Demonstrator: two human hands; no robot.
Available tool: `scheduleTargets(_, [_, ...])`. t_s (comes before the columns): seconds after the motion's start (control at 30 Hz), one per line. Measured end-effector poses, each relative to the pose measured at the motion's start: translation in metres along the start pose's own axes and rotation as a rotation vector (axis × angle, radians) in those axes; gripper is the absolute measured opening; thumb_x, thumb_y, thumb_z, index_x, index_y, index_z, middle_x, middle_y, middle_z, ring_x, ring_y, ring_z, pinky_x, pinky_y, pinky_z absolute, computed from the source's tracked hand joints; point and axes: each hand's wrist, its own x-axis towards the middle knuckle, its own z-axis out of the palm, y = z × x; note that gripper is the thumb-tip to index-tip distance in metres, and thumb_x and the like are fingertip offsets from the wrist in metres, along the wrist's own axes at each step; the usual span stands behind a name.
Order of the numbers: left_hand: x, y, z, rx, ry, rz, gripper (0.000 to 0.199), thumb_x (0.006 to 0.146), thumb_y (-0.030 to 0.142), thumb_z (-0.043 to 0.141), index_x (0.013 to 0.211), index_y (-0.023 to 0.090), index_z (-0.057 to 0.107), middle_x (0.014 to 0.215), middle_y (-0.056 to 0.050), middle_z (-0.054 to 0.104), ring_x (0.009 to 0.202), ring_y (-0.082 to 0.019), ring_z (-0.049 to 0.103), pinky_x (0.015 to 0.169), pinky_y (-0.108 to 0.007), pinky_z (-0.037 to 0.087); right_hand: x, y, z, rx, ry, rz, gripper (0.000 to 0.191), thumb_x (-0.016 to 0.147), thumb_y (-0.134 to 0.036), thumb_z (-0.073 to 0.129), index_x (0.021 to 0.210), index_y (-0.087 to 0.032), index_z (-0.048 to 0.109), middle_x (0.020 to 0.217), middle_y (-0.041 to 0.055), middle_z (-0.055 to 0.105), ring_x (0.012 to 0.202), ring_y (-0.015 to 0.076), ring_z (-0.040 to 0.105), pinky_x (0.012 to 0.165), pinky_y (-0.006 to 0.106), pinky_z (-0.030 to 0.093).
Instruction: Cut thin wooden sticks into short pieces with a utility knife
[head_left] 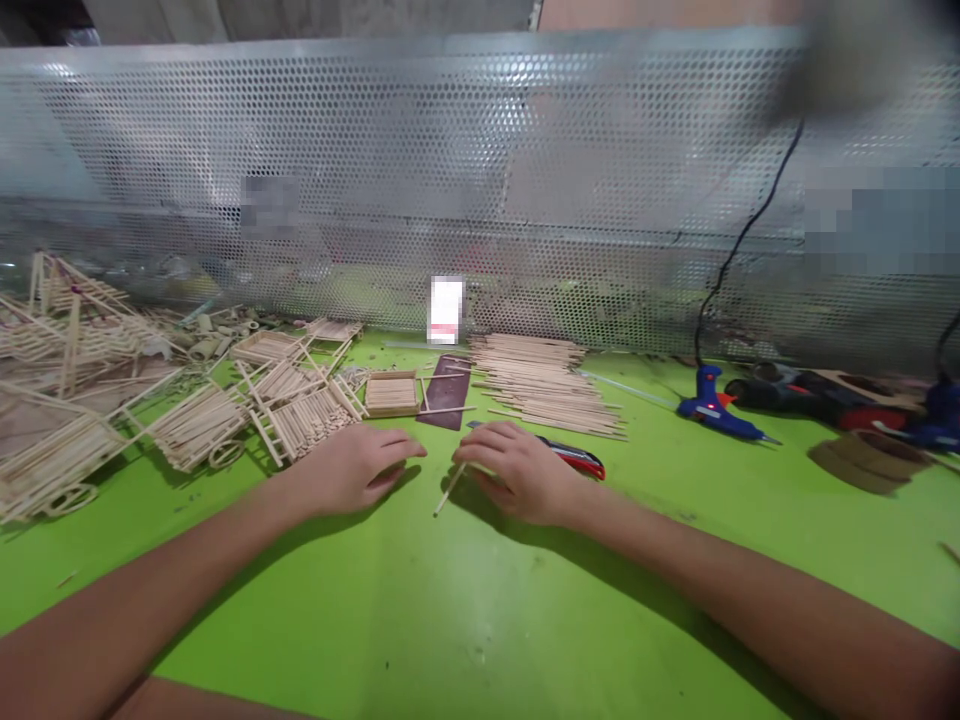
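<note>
My right hand [517, 470] is closed around a short thin wooden stick [448, 492], whose lower end sticks out to the left above the green table [420, 620]. Just behind that hand lies a red and black utility knife [577, 460]. My left hand [364, 468] is apart from it, fingers spread and slightly curled, holding nothing, in front of a bundle of short sticks [311, 420]. Behind and between the hands are a small stick-framed tray [392, 393] and a dark rectangular plate [448, 390] with sticks across it.
A pile of long sticks [540, 385] lies behind my right hand. Stick-built frames [199, 425] crowd the left side. At right are a blue glue gun [716, 408] with a black cord and a brown tape roll [866, 460]. Perforated metal panel [375, 180] stands behind.
</note>
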Motion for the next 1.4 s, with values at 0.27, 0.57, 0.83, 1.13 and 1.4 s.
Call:
scheduleTargets(0.27, [0.006,0.015,0.009,0.005,0.028,0.11,0.036,0.105,0.017,0.052,0.137,0.021,0.067,0.129,-0.008,0.075,0.106,-0.022,0.073,0.09,-0.039,0.062,0.004,0.023,-0.029,-0.283,-0.214,0.508,0.036,0.105,-0.044,0.053,0.115,-0.015,0.07,0.118,0.016,0.071,0.107,0.033,0.067,0.094,0.05,0.053])
scheduleTargets(0.57, [0.01,0.027,0.011,-0.044,0.063,0.251,0.023,0.107,0.027,0.058,0.118,0.019,0.077,0.118,-0.006,0.08,0.1,-0.022,0.074,0.089,-0.04,0.059,0.005,0.018,-0.029,-0.242,-0.306,0.535,0.026,0.109,-0.038,0.05,0.107,-0.017,0.066,0.096,0.0111,0.074,0.081,0.0256,0.068,0.067,0.033,0.043])
scheduleTargets(0.83, [0.007,0.02,0.005,-0.231,0.006,0.153,0.015,0.101,0.022,0.068,0.11,0.022,0.08,0.113,-0.005,0.081,0.097,-0.019,0.075,0.088,-0.034,0.06,0.001,0.004,-0.034,0.026,-0.112,0.193,0.023,0.108,-0.036,0.052,0.119,-0.018,0.062,0.103,0.0104,0.071,0.085,0.0223,0.064,0.072,0.033,0.046])
scheduleTargets(1.13, [0.006,0.023,-0.003,-0.463,-0.083,0.018,0.014,0.101,0.029,0.07,0.11,0.023,0.079,0.109,-0.004,0.081,0.095,-0.017,0.076,0.086,-0.031,0.06,0.001,-0.008,-0.03,-0.041,-0.134,0.107,0.018,0.106,-0.029,0.054,0.115,-0.017,0.064,0.1,0.0096,0.071,0.083,0.0219,0.063,0.068,0.033,0.047])
scheduleTargets(1.4, [-0.003,0.005,-0.01,-0.122,0.035,0.053,0.054,0.111,0.042,0.045,0.069,0.02,0.071,0.056,-0.001,0.063,0.05,-0.014,0.056,0.055,-0.031,0.051,0.0,-0.011,-0.02,-0.113,-0.225,0.104,0.019,0.107,-0.031,0.051,0.112,-0.019,0.065,0.097,0.005,0.072,0.071,0.018,0.062,0.056,0.031,0.036])
